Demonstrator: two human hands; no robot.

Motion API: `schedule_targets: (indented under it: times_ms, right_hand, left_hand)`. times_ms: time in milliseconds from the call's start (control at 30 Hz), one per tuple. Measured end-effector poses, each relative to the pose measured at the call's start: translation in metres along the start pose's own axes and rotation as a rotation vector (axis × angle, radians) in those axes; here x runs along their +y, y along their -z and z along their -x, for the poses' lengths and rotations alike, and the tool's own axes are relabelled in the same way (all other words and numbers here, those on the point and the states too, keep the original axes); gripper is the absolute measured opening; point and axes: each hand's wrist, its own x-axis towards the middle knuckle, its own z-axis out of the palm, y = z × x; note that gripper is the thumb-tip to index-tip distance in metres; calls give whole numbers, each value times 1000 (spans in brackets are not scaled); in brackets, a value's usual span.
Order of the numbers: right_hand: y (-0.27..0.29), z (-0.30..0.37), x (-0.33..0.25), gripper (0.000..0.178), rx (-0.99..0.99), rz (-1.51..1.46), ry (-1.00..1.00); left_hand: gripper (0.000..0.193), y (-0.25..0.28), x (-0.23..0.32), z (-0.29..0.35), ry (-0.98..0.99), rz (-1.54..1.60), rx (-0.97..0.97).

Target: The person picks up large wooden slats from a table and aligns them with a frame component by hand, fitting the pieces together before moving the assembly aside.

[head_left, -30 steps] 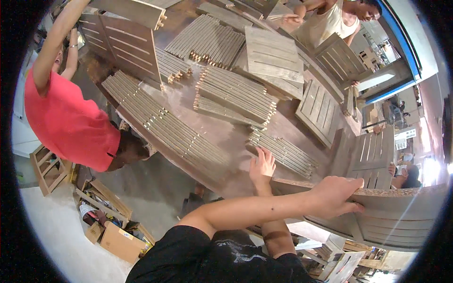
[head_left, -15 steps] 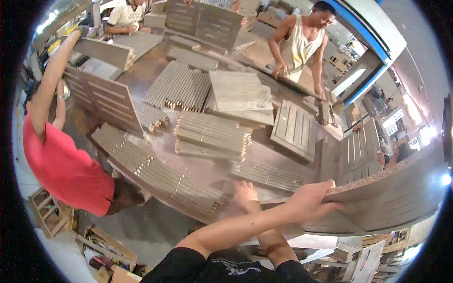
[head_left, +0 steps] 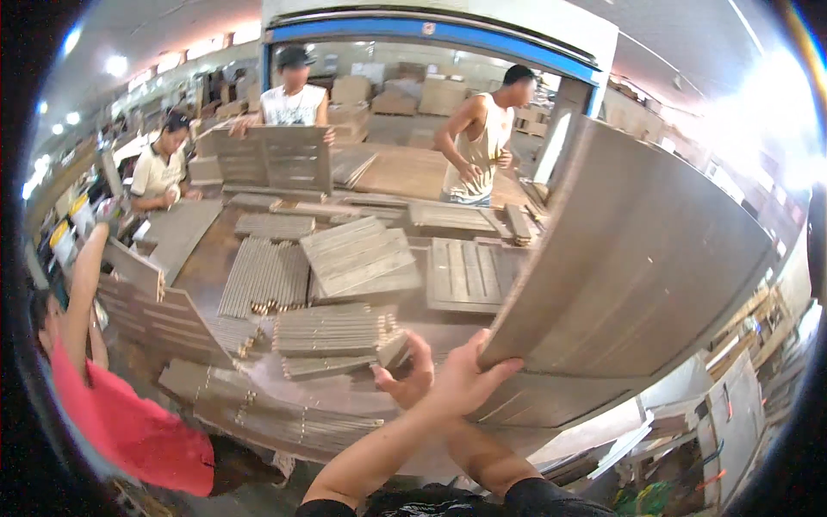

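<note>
My left hand (head_left: 474,379) is closed on the near edge of a large brown wooden panel (head_left: 637,250), which stands tilted up on my right. Its thumb lies on the panel's face and the fingers go behind the edge. Beneath my left forearm crosses my right arm. My right hand (head_left: 412,375) is over the table with thumb and fingers curved apart, and no hold on anything is visible. Just beyond it lies a stack of grooved brown slats (head_left: 327,332) with pale ends. A longer row of slats (head_left: 276,409) runs along the near table edge.
Flat boards (head_left: 362,258) and a slotted panel (head_left: 465,271) lie on the table (head_left: 250,297). At the left, a person in a red shirt (head_left: 129,422) reaches over a slotted panel (head_left: 164,314). Across stand several people, one holding a panel (head_left: 276,159) upright.
The large panel has swung from low and nearly flat to standing upright, my left hand still on its edge. My right hand has lifted off the tabletop. The view has tilted upward.
</note>
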Motion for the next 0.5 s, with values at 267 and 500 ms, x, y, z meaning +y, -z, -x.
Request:
schedule_targets:
  times_ms: [267,500]
  right_hand:
    - [20,32,16,59,-358,203,63]
    - [99,34,-19,69,-867,242,84]
  left_hand:
    - [30,7,7,8,176,58,114]
    - [20,5,69,-39,27,-29,66]
